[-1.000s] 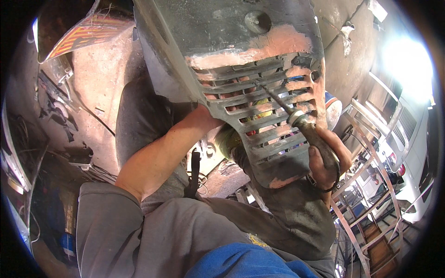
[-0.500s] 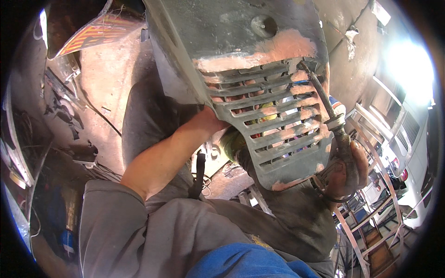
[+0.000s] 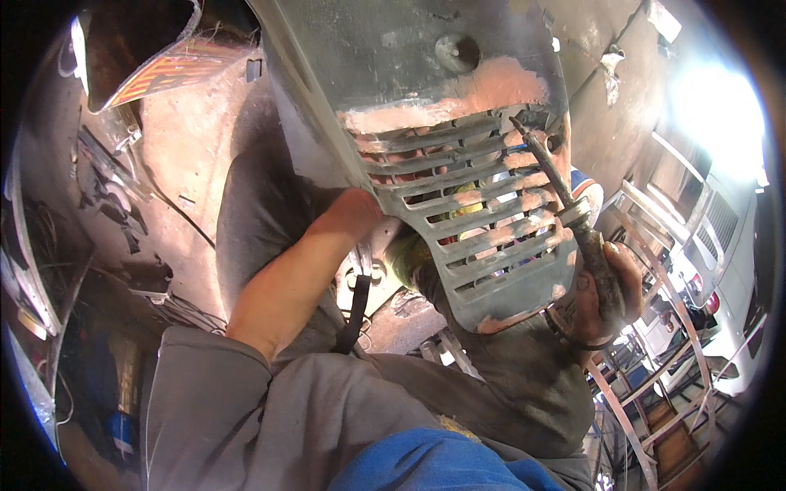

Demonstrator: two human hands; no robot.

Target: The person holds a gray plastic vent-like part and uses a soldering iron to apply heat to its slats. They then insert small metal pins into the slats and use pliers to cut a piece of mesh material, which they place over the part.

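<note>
Dark grey, slatted panel [image 3: 426,82] sits in front of the person, above the lap, long side running away from the body, narrow rounded end nearest. Surface matte, dusty, scuffed, with pale smears. Round recess [image 3: 456,52] up in the solid part. Below it, a rough-edged band of pinkish-tan filler [image 3: 491,86] spans the width, widest toward the right. Slats [image 3: 475,245] run crosswise under the band; their right ends carry the same pinkish coating, patchy and uneven. More pink along the near edge and in a small spot by the lower right corner. Small round hole near the right edge. Bits of yellow and blue show through the slots.

Right hand [image 3: 614,286] has fingers clamped on the handle of a long, pointed tool [image 3: 576,213] with a pale collar and dark shaft. Tip is at the upper right of the slats, just under the filler band; contact unclear.

Left hand [image 3: 365,206] goes behind the panel's left edge; skin shows through the upper slots. Can't tell whether its fingers are apart or together.
</note>
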